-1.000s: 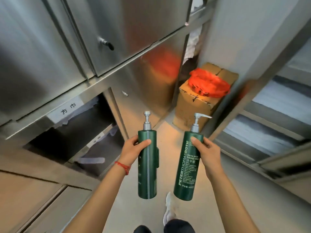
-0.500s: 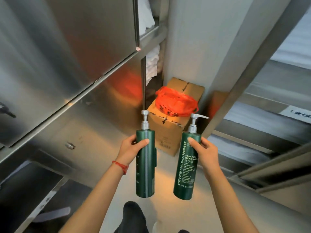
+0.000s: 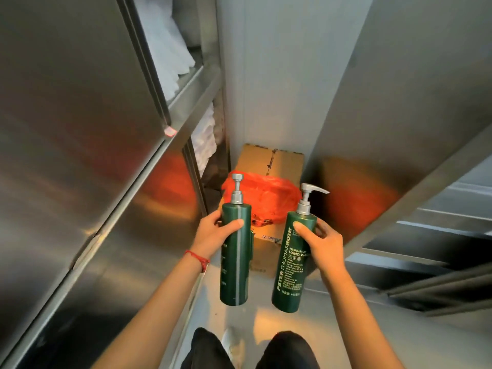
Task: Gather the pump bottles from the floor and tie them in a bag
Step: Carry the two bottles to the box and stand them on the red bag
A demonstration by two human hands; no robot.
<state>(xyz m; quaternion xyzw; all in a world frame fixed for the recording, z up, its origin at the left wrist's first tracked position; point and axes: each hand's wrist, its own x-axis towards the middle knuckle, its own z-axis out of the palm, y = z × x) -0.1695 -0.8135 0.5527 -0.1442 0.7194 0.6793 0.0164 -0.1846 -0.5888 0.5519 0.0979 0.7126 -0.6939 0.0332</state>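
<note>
Holding one green pump bottle apiece, the person had closed in on the red plastic bag that lay on the cardboard box at the end of the narrow aisle. The left hand wrapped its fingers and thumb around the upper body of the plain-sided bottle; the right hand gripped the labelled hand-wash bottle just below its shoulder. Both bottles hung upright, clear of the floor, near the bag but not yet in it. Compared with a second earlier, the box and bag had grown larger and sat directly behind the pump heads, while the open lower compartment of the steel cabinet had slipped out of view. Gathering looked done; bagging and tying remained.
</note>
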